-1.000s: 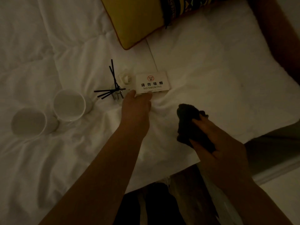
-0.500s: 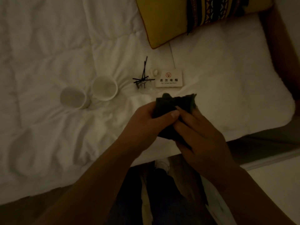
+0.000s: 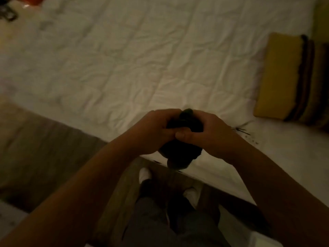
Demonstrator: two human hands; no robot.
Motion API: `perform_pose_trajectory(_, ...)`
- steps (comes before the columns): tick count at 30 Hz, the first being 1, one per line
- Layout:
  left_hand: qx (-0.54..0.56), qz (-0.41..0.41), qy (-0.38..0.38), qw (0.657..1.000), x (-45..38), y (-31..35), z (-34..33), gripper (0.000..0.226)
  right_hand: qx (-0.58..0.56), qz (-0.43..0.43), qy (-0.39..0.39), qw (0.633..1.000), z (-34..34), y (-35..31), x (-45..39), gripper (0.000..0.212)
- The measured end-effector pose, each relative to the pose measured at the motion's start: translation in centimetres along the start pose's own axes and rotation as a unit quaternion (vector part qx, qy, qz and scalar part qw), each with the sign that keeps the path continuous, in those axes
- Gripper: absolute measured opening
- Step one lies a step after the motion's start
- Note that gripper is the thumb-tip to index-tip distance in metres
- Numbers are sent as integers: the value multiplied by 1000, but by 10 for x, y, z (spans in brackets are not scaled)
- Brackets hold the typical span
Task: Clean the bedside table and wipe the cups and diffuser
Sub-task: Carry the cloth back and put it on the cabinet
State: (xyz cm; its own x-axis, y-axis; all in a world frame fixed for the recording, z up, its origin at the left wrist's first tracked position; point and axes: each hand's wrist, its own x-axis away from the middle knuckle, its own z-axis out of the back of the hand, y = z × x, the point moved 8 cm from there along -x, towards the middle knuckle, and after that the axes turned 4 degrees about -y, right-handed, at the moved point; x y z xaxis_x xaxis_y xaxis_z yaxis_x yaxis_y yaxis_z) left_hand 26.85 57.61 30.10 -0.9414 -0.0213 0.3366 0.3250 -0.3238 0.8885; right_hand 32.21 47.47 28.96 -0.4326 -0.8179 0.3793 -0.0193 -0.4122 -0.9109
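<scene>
Dark cloth point(image 3: 179, 152) between 2 hands

A single head-worn camera looks steeply down from standing height beside the bed point(image 3: 133, 59). It faces across the white bedding, close above the person's raised forearms; the floor lies nearer than the bed's edge.

Bed point(image 3: 142, 59) cover's a quilted white cloth, matt and pretty crumpled. The rag point(image 3: 185, 122) is dark matt cloth, soft-looking. Pillow point(image 3: 279, 75) at right is mustard woven fabric. Floor point(image 3: 44, 139) at lower left looks like matt wood planks.
</scene>
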Motion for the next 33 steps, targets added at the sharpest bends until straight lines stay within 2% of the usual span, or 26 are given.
perform_pose_trajectory(3, -6, 25, 49, 998, 60, -7, 57, 9, -36, 17, -102, 994, -63, -45, -27, 39)
perform_pose_trajectory(6, 2, 59, 107, 992, 127, -29, 109, 6, 9, 31, -177, 984, -129, -84, -46, 36)
perform_pose_trajectory(9, 39, 108, 165, 980, 200, -65, 153, 16, 42, 63, -186, 980, -191, -122, -64, 26)
perform_pose_trajectory(13, 186, 119, 207, 953, 312, -122, 194, 40, 55, 94, -259, 960, -307, -168, -74, 7)
perform_pose_trajectory(15, 256, 112, 192, 941, 356, -143, 202, 45, 59, 105, -284, 951, -354, -189, -76, 19)
perform_pose_trajectory(17, 283, 118, 212, 928, 422, -172, 217, 45, 50, 116, -298, 946, -418, -212, -82, 29)
perform_pose_trajectory(18, 294, 118, 232, 920, 447, -183, 223, 44, 36, 122, -297, 946, -439, -223, -85, 27)
perform_pose_trajectory(20, 331, 109, 307, 886, 500, -209, 238, 39, -9, 109, -293, 950, -484, -237, -96, 17)
perform_pose_trajectory(23, 437, 59, 437, 784, 551, -237, 262, 37, -49, 61, -271, 959, -534, -244, -122, 8)
perform_pose_trajectory(25, 485, 32, 515, 707, 572, -254, 280, 37, -60, 25, -288, 955, -568, -249, -140, 35)
perform_pose_trajectory(26, 492, 28, 544, 679, 580, -262, 292, 36, -65, 5, -312, 948, -587, -254, -151, 52)
perform_pose_trajectory(28, 488, 31, 581, 651, 588, -273, 315, 37, -27, -1, -345, 938, -614, -263, -172, 69)
perform_pose_trajectory(33, 498, 43, 622, 603, 599, -309, 409, 41, 68, 74, -312, 945, -667, -297, -269, 38)
